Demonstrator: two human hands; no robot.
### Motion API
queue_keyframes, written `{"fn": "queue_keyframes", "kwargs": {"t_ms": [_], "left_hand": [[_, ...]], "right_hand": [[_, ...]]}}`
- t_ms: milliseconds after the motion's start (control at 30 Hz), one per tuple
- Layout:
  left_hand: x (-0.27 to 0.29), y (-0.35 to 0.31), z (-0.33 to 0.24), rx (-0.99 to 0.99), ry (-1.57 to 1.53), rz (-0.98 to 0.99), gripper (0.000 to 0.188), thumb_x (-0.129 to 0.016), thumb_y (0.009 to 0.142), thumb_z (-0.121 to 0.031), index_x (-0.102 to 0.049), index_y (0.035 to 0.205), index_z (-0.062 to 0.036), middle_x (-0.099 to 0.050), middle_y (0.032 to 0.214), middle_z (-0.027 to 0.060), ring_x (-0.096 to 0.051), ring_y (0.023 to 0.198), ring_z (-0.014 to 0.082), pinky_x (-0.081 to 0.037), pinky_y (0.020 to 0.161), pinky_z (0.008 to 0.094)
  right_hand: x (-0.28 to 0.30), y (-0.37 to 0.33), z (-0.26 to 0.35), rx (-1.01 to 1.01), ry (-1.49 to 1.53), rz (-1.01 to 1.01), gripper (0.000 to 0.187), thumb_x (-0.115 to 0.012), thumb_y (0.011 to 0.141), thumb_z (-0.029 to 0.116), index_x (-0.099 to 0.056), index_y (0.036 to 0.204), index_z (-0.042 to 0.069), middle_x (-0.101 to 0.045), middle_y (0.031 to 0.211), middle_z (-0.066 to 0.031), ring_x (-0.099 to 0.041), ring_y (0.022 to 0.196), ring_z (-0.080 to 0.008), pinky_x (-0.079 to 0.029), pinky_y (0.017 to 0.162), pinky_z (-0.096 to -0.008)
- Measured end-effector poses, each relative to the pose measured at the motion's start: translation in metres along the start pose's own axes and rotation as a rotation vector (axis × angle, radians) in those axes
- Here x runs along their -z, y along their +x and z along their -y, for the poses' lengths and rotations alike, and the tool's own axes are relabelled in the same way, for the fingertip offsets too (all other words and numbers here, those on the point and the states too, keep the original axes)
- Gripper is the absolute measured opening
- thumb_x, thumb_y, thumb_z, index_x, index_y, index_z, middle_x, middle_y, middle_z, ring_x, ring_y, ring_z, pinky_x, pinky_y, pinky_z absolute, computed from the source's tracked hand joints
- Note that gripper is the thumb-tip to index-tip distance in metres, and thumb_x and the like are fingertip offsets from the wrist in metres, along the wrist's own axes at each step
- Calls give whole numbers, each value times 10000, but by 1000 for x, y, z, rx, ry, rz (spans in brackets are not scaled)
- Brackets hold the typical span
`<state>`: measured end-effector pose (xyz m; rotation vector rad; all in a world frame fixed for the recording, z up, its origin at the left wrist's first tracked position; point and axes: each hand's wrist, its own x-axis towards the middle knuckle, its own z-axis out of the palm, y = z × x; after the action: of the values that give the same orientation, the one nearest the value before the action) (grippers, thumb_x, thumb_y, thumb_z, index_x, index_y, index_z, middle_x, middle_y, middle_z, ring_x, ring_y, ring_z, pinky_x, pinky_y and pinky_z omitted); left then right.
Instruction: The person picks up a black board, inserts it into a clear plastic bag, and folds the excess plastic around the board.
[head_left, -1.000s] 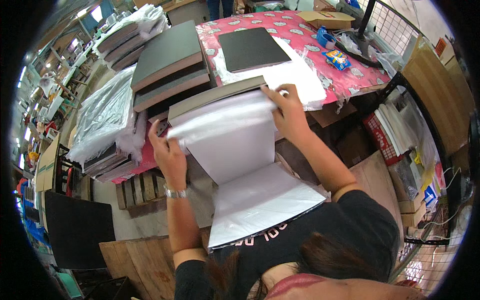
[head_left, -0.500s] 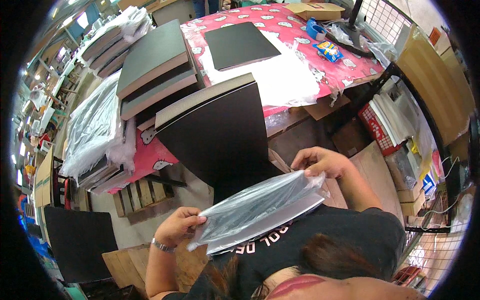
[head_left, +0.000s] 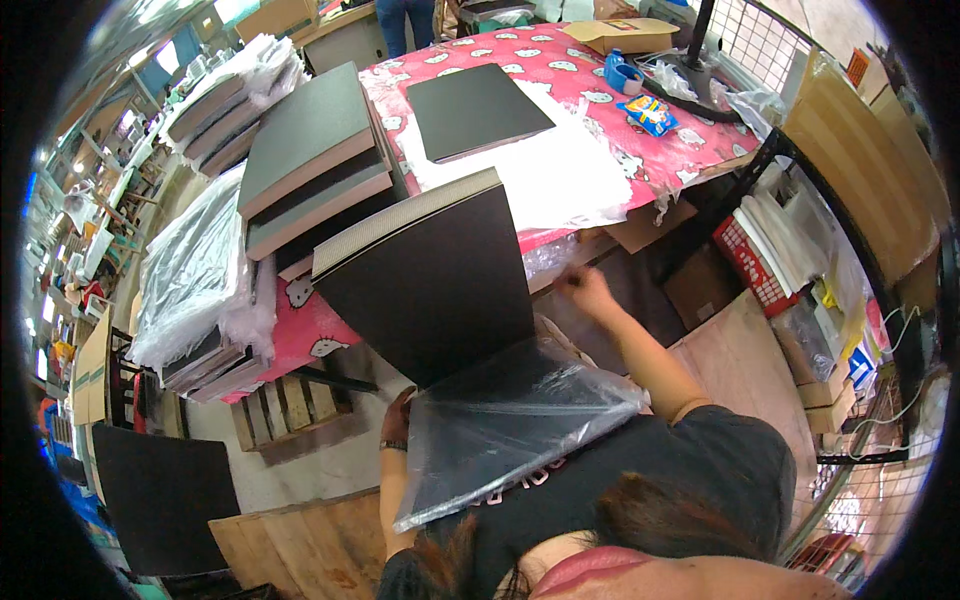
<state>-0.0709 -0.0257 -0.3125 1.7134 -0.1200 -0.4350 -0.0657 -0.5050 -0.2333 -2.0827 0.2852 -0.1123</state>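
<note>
A clear plastic bag [head_left: 500, 440] lies spread across my lap, its lower corner hanging over my black shirt. At its upper left corner is my left hand [head_left: 398, 418], wearing a metal watch; its fingers are mostly hidden between the film and the black board. My right hand [head_left: 590, 292] is raised away from the bag, near the front edge of the table, with its fingers curled in; whatever they may hold is too small to make out. Between my hands and the table stands a large black board [head_left: 430, 270] with a thick, ridged pale edge on top.
On the pink patterned table [head_left: 480, 45] a black album-like cover [head_left: 475, 110] rests on white sheets [head_left: 560, 190]. Thick black albums [head_left: 310, 130] are stacked at left, beside plastic-wrapped ones [head_left: 195, 265]. A blue tape dispenser [head_left: 620, 75] and a red basket [head_left: 755, 265] are at right.
My right hand has let go of the bag and moved up toward the table. My left hand has shifted right and up to the board's edge. The bag has opened out flatter over my lap.
</note>
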Motion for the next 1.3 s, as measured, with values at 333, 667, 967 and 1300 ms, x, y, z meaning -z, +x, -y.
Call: {"fn": "queue_keyframes", "kwargs": {"t_ms": [333,667,967,1300], "left_hand": [[12,10,-75,-52,-123,-734,182,-603,832,-85,-616,1002,-21,-603,832,31,-549,746,113,-432,670,232],[-101,-15,-339,-957,561,-201,657,-781,705,-131,-463,1270,-25,-529,1217,161,-509,1122,281,-432,914,363],[-120,-63,-359,-905,132,299,511,-717,779,-118,-482,1205,36,-636,1008,138,-641,852,287,-496,815,344],[-76,-9,-307,-334,-597,402,920,-713,724,-510,-335,1385,7,-434,1377,145,-444,1254,248,-341,1049,379]], "right_hand": [[71,58,161,615,-47,-379,187,-642,783,19,-661,969,14,-668,891,-124,-645,823,-265,-505,737,-344],[114,4,273,657,-90,-710,215,-558,783,-38,-622,973,36,-638,799,-161,-644,757,-319,-502,657,-356],[123,-131,340,1018,-84,334,199,-637,705,2,-658,894,60,-640,774,-98,-633,698,-297,-499,642,-351],[47,-12,292,484,38,309,319,-586,894,259,-566,729,-13,-465,569,-23,-399,563,-84,-365,527,-301]]}}
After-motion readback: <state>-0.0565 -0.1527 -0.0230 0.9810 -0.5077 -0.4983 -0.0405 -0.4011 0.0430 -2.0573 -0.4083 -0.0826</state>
